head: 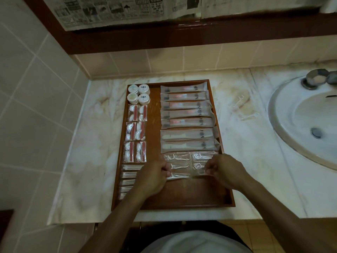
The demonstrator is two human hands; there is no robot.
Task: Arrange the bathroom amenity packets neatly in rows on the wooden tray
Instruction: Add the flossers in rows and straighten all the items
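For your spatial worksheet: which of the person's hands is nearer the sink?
Right. The right hand is over the tray's right side, toward the sink; the left hand is further left.

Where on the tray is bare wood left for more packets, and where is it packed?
Bare wood on the wooden tray runs along its near edge, below the floss packet both hands hold, and in a narrow strip between the left column and the long sachets. The far right and the left column, round tubs to cotton-swab packets, are full.
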